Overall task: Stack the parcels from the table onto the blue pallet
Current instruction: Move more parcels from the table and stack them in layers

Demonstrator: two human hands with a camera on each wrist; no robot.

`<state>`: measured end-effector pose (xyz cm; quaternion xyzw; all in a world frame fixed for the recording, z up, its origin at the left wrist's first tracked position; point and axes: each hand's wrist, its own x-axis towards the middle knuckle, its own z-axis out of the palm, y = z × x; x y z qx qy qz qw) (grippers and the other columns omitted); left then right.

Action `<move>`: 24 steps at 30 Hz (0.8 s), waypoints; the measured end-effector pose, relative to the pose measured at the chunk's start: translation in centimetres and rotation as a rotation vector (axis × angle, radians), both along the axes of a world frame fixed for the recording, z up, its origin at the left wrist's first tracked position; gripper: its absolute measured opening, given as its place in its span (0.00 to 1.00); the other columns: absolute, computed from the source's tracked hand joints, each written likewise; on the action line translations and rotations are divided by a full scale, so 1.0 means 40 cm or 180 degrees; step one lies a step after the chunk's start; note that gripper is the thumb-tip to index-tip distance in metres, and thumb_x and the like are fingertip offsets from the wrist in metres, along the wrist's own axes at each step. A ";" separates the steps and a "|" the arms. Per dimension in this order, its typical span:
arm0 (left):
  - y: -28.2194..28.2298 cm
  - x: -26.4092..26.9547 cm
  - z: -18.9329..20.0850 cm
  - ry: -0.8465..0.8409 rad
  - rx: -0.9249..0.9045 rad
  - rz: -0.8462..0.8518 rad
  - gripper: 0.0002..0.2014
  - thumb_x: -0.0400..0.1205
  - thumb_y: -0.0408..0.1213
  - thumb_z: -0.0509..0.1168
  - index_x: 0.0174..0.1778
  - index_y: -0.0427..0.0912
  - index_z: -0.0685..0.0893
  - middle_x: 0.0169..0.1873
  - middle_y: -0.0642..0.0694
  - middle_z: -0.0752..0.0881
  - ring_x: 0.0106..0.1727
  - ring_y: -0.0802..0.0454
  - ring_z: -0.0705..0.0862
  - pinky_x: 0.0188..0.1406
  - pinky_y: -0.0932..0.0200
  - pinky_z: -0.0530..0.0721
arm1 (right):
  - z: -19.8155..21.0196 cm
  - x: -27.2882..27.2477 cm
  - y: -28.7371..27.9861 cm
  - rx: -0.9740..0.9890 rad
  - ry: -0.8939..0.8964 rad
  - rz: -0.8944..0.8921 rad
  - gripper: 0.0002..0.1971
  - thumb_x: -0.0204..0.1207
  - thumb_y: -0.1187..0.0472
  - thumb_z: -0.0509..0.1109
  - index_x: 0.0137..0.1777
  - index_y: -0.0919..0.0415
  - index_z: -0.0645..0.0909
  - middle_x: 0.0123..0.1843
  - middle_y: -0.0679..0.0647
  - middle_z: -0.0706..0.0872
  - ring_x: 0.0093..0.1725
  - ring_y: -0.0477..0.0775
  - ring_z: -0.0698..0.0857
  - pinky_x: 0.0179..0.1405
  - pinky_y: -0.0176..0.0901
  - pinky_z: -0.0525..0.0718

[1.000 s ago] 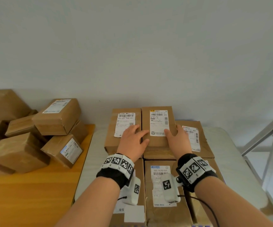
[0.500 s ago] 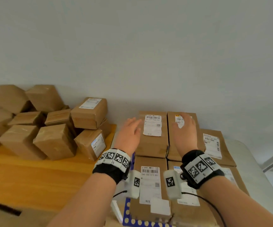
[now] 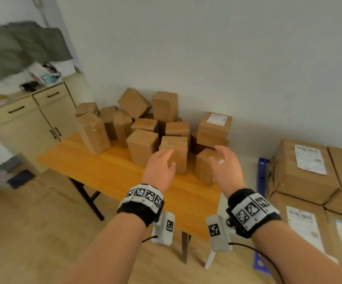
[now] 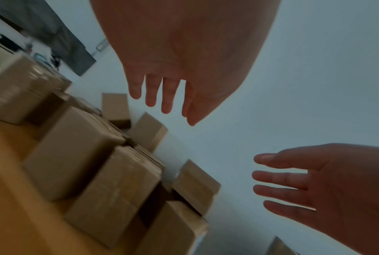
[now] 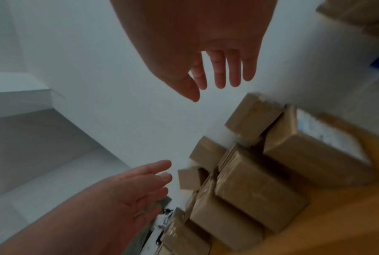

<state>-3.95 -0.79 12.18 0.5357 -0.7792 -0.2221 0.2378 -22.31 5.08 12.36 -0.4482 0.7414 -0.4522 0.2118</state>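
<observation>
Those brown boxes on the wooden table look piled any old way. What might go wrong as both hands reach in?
1. The brown cardboard parcels lean on each other; pulling the front parcel may topple neighbours.
2. The tilted parcel sits near the orange wooden table's edge and might slip off.
3. The left hand and right hand are open and empty, so a hasty grab may miss.

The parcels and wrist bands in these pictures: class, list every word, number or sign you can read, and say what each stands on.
No text can be read.
Labels on the stacked parcels: print and barcodes, too blurred to read.
Label on the top table parcel: too small and blurred to read.
Wrist bands: black-and-white square code markers, no words or numbers.
Other table parcels: no labels showing.
</observation>
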 end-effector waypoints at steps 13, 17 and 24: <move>-0.072 0.520 0.007 -0.0099 0.0276 0.0820 0.25 0.87 0.40 0.56 0.82 0.48 0.64 0.81 0.46 0.66 0.80 0.47 0.63 0.77 0.47 0.68 | -0.012 0.503 -0.213 0.0202 -0.0172 0.0910 0.25 0.84 0.56 0.66 0.80 0.51 0.69 0.76 0.51 0.75 0.73 0.50 0.75 0.69 0.47 0.77; -0.148 0.611 -0.019 -0.0094 0.0319 0.1082 0.25 0.87 0.39 0.57 0.82 0.48 0.65 0.81 0.47 0.66 0.80 0.46 0.63 0.77 0.46 0.69 | -0.028 0.599 -0.310 0.0310 -0.0172 0.1171 0.25 0.83 0.54 0.67 0.80 0.50 0.68 0.75 0.50 0.75 0.72 0.49 0.75 0.68 0.45 0.76; -0.370 0.716 -0.036 -0.0088 0.0294 0.1353 0.25 0.87 0.39 0.57 0.82 0.50 0.65 0.81 0.47 0.66 0.80 0.46 0.62 0.78 0.47 0.67 | -0.070 0.714 -0.586 0.0366 -0.0283 0.1375 0.24 0.83 0.52 0.67 0.78 0.50 0.69 0.73 0.51 0.75 0.68 0.49 0.77 0.65 0.45 0.79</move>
